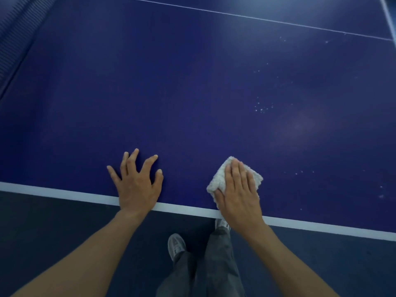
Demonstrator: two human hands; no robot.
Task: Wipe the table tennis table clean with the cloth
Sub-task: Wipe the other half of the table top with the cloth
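The blue table tennis table (171, 93) fills most of the view, with a white line along its near edge. A folded white cloth (218, 179) lies flat on it just inside that line. My right hand (237, 189) presses down on the cloth, fingers together, covering most of it. My left hand (137, 183) rests flat on the bare table to the left of the cloth, fingers spread, holding nothing. Small white specks (262, 108) dot the surface beyond and right of the cloth.
The net (15, 35) runs along the far left edge of the table. A thin white centre line (257, 18) crosses the far side. Below the near edge are the dark floor, my grey trouser legs and my grey shoes (175, 245).
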